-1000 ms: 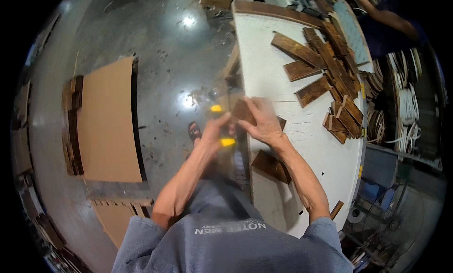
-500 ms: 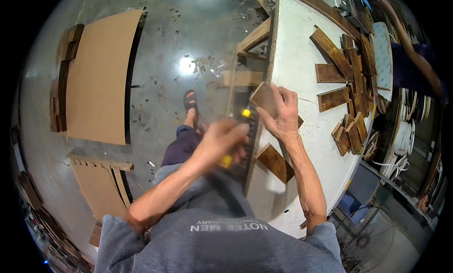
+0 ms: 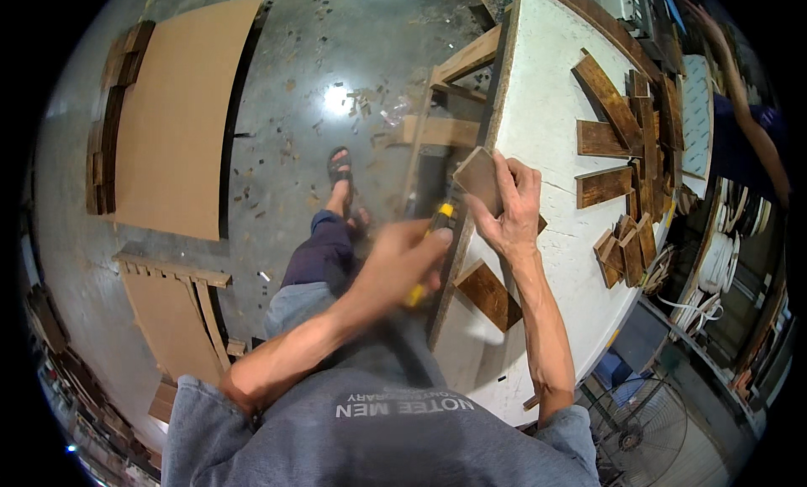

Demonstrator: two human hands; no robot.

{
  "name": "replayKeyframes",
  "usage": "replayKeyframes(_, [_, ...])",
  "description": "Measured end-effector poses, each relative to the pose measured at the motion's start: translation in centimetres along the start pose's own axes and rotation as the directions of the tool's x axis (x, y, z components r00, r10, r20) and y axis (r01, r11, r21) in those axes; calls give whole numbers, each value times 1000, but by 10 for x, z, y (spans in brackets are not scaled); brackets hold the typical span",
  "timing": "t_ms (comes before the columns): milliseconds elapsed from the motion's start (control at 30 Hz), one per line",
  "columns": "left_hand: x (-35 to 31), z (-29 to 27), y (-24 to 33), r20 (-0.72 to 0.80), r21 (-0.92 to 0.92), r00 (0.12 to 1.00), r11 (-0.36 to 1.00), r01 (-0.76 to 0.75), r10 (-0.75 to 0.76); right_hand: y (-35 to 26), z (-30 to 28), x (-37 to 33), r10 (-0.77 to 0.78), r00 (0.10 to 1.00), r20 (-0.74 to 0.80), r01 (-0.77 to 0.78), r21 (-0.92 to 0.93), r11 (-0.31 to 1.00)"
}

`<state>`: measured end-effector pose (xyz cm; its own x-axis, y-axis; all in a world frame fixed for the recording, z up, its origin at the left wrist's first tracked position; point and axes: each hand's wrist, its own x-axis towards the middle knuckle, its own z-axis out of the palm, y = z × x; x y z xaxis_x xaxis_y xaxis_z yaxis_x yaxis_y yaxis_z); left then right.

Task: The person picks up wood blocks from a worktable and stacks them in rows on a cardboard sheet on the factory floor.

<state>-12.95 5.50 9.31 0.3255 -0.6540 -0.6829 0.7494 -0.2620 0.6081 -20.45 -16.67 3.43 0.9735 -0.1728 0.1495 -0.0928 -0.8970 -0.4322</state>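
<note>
My left hand [image 3: 412,256], a little blurred, is closed round a yellow-and-black utility knife [image 3: 442,219] beside the table's left edge. Its blade cannot be made out. My right hand [image 3: 511,205] grips a small brown wood block [image 3: 479,177], thumb on the near side and fingers over the far side. One end of this block sticks out past the edge of the white table [image 3: 538,319]. Closer to me, a dark-stained wood block [image 3: 489,295] lies flat on the tabletop. Part of another block [image 3: 541,224] shows beside my right wrist.
Several stained wood pieces [image 3: 605,138] are heaped along the table's far right. A large brown board [image 3: 181,125] lies on the left, with wood blocks [image 3: 105,150] beside it. A fan [image 3: 630,436] stands at lower right. Another person's arm [image 3: 744,92] shows at upper right.
My left hand and the knife have shifted slightly toward the right and are less blurred. My right hand still holds the block at the table edge. The whole view has turned a little.
</note>
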Motion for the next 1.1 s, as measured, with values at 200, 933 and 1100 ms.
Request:
replayKeyframes(200, [4,-3,1,2,-9,1000,999,31,-31,1,2,2,2,1000,20,-2,9,1000])
replayKeyframes(933, [36,-37,-21,-64,-389,998,921,-33,9,-37,-60,19,460,883,-87,-189,832,521])
replayKeyframes(1100, [7,0,9,205,-568,954,821,-68,220,-61,-70,15,633,764,-120,284,945,-163])
